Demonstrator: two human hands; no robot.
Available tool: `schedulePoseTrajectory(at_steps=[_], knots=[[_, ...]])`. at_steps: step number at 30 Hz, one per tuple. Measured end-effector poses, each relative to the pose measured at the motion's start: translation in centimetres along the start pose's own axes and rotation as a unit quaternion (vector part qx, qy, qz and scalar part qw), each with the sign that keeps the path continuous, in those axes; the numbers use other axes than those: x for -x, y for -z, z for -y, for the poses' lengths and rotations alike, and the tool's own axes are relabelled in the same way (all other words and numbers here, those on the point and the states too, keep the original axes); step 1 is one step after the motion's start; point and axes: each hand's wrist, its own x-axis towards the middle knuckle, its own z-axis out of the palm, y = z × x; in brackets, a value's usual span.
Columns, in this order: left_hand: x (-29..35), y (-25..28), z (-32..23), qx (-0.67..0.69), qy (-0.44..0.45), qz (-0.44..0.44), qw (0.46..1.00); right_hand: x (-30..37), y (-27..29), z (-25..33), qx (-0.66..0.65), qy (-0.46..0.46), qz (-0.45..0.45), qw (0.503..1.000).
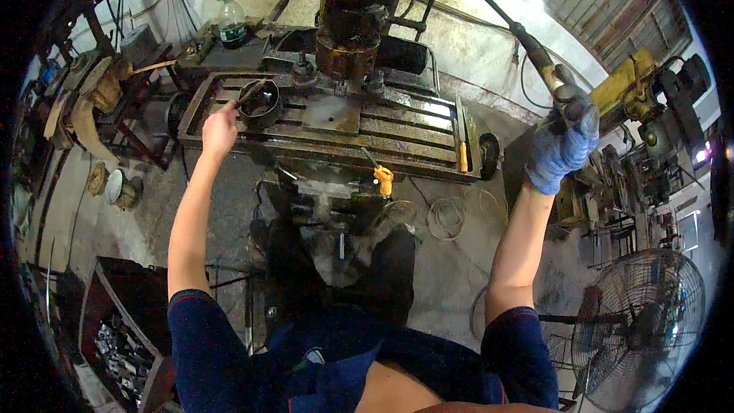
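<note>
My bare left hand [220, 131] is closed at the left end of the slotted machine table [413, 138]. Its fingers pinch a brown brush-like tool [251, 92], which reaches over a round dark pot [261, 113]. Raised at the right, my right hand [564, 141] wears a blue-grey glove and wraps round the dark end of a long machine lever [535, 53]. Between the hands, a flat metal plate [331, 116] with a small dark hole lies on the table, below the dark, oily machine head [348, 38].
A yellow air gun [384, 181] hangs at the table's front edge. A yellow-handled tool [462, 154] lies at the right end. A clear bottle [231, 23] stands behind left. A large fan [638, 329] is at lower right, a bin of metal pieces [122, 359] at lower left.
</note>
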Motion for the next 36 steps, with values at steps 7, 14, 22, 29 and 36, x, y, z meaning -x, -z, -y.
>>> schedulePoseTrajectory(at_steps=[7,14,22,29,36], knots=[[0.8,-2.6,-8.7,0.377,0.087,0.064,0.920,0.9,-0.9,0.2,-0.040,0.022,-0.009,0.999],[-2.0,-8.0,-13.6,0.240,0.043,-0.019,0.970,0.6,-0.5,-0.2,-0.052,0.023,0.010,0.998],[-1.7,-8.8,-14.8,0.235,0.069,0.024,0.969,1.6,-0.9,-0.3,-0.044,0.019,-0.009,0.999],[-1.2,-8.2,-15.0,0.246,0.061,0.046,0.966,2.5,-0.6,-0.2,-0.006,0.000,-0.007,1.000],[-0.7,-8.1,-12.8,0.309,0.061,0.080,0.946,3.5,-0.1,-1.3,-0.050,-0.024,-0.029,0.998]])
